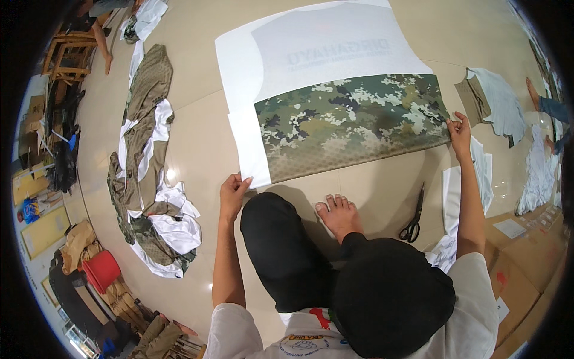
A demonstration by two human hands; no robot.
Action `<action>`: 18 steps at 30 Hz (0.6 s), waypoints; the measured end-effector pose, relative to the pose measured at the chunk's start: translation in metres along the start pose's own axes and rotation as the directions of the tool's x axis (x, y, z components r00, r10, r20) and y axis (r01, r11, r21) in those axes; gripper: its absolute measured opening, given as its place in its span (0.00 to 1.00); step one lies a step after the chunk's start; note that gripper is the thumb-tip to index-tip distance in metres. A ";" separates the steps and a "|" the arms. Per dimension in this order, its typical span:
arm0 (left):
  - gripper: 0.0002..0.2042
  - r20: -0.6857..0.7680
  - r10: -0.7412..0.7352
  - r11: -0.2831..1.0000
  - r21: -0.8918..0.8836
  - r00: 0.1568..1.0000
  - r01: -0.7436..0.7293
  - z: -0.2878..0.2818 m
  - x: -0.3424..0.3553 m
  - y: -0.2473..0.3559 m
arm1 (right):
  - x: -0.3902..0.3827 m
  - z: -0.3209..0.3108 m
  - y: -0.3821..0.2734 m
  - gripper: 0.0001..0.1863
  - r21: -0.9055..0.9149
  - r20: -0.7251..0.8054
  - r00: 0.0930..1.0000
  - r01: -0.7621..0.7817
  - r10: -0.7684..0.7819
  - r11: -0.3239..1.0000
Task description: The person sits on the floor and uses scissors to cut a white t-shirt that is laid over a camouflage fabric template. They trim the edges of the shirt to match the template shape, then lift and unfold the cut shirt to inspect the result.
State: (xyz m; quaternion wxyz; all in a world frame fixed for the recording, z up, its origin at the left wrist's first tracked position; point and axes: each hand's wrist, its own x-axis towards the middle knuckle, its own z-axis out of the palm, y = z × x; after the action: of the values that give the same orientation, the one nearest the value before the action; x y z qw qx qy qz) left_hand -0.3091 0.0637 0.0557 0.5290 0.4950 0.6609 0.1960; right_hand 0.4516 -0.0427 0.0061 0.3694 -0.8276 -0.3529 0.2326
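A large piece of printed fabric [353, 119] spreads over the floor in front of me, its near part folded over. That near part is green and brown camouflage with a white strip on the left, while the far part is white with faint lettering showing through. My left hand [235, 190] pinches the near left corner at the white strip. At the right end of the camouflage edge, my right hand [459, 133] grips the fabric between thumb and fingers. Black-handled scissors [414, 216] lie on the floor by my right forearm, touched by neither hand.
Crumpled camouflage and white cloth [149, 173] lies in a long heap at the left. Cut fabric pieces [493, 102] and a white pile [536, 173] rest at the right. Cardboard boxes [517, 257] stand near right. Another person's bare foot [531, 90] shows at far right.
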 end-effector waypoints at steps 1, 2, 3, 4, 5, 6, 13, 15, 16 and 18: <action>0.09 -0.010 -0.003 1.000 -0.010 1.000 0.003 -0.001 -0.001 -0.004 | 0.000 0.004 -0.001 0.26 -0.026 0.005 1.000 0.001 0.000 1.000; 0.10 -0.022 0.015 0.999 -0.030 1.000 -0.015 -0.004 0.001 -0.014 | 0.000 0.008 -0.003 0.25 -0.034 0.023 1.000 -0.011 0.012 0.999; 0.10 -0.025 -0.002 1.000 -0.002 1.000 0.002 -0.002 0.003 -0.013 | 0.000 0.005 -0.001 0.25 -0.042 0.027 1.000 -0.002 0.003 0.999; 0.10 -0.028 -0.019 0.999 0.026 0.999 0.020 0.002 0.004 -0.012 | 0.000 0.002 0.000 0.25 -0.051 0.031 1.000 0.008 -0.007 0.999; 0.10 -0.031 -0.035 0.998 0.054 0.999 0.037 0.005 0.006 -0.011 | 0.000 0.000 0.001 0.26 -0.059 0.034 0.999 0.018 -0.016 0.998; 0.10 -0.040 -0.033 0.998 0.056 0.999 0.035 0.005 0.005 -0.011 | -0.003 0.004 -0.003 0.26 -0.073 0.033 0.999 0.000 0.002 0.997; 0.10 -0.030 -0.106 0.992 0.069 0.994 0.108 0.006 0.001 -0.007 | -0.007 0.006 -0.010 0.25 -0.106 0.013 1.000 -0.009 0.010 0.994; 0.10 -0.029 -0.111 0.991 0.068 0.993 0.113 0.007 0.000 -0.004 | -0.007 0.007 -0.010 0.25 -0.109 0.012 1.000 -0.001 0.002 0.994; 0.10 -0.034 -0.095 0.992 0.077 0.995 0.098 0.007 0.000 -0.004 | -0.006 0.007 -0.010 0.25 -0.108 0.013 1.000 0.004 -0.003 0.994; 0.10 -0.044 -0.079 0.992 0.093 0.996 0.083 0.008 -0.001 -0.003 | -0.006 0.005 -0.008 0.25 -0.113 0.014 1.000 0.000 0.002 0.994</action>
State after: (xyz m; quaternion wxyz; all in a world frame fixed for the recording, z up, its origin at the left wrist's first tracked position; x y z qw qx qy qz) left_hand -0.3033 0.0600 0.0513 0.4991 0.4883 0.6994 0.1528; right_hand 0.4409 -0.0404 0.0100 0.3192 -0.8457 -0.3678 0.2182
